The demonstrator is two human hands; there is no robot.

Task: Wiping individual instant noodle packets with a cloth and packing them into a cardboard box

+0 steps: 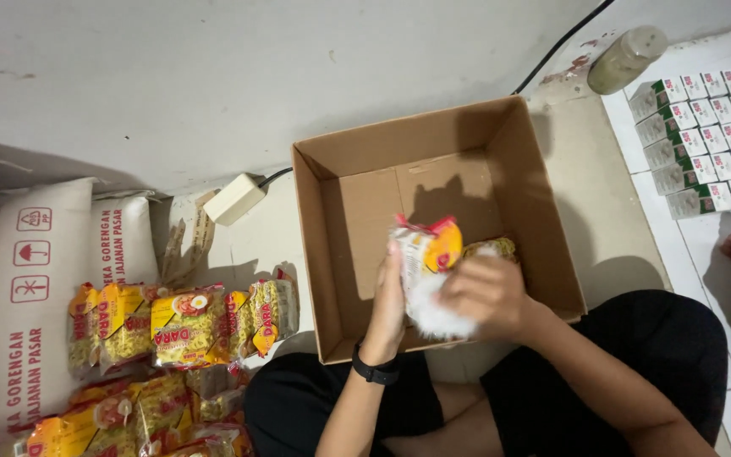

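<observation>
While the left hand (388,296) grips a yellow noodle packet (427,254) over the open cardboard box (543,211), the right hand (486,296) presses a white cloth (435,315) against it.

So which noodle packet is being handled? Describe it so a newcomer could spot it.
Find the open cardboard box in the middle of the floor. Over its near edge, the left hand and right hand hold one noodle packet; the other yellow packets lie stacked left of the box.
</observation>
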